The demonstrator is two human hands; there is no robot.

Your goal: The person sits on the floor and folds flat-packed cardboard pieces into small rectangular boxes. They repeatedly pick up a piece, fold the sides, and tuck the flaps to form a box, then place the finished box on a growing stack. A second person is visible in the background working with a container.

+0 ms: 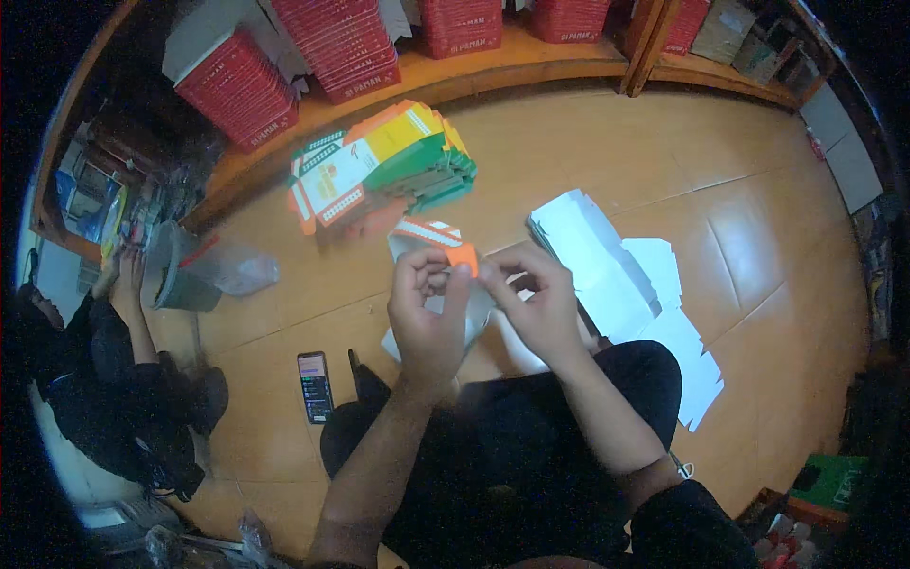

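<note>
Seated on a wooden-toned floor (pixel 654 194), a person is holding a partly folded orange-and-white carton (pixel 462 258) above the lap. The left hand (pixel 428 308) is pinching its orange flap between thumb and fingers, while the right hand (pixel 533 303) is bringing thumb and forefinger narrowly together at the flap's right edge. Printed flat cartons (pixel 379 166) are lying beyond, white cardboard blanks (pixel 597 256) are resting to the right, and a smartphone (pixel 315 387) is lying at left.

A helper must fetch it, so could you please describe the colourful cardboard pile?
Find the long wooden shelf holding red stacks, at the top of the view. On the floor in front of its left part, beyond the left hand, lies the cardboard pile. Its orange, yellow, green and white print separates it from the plain white sheets to the right.
</note>
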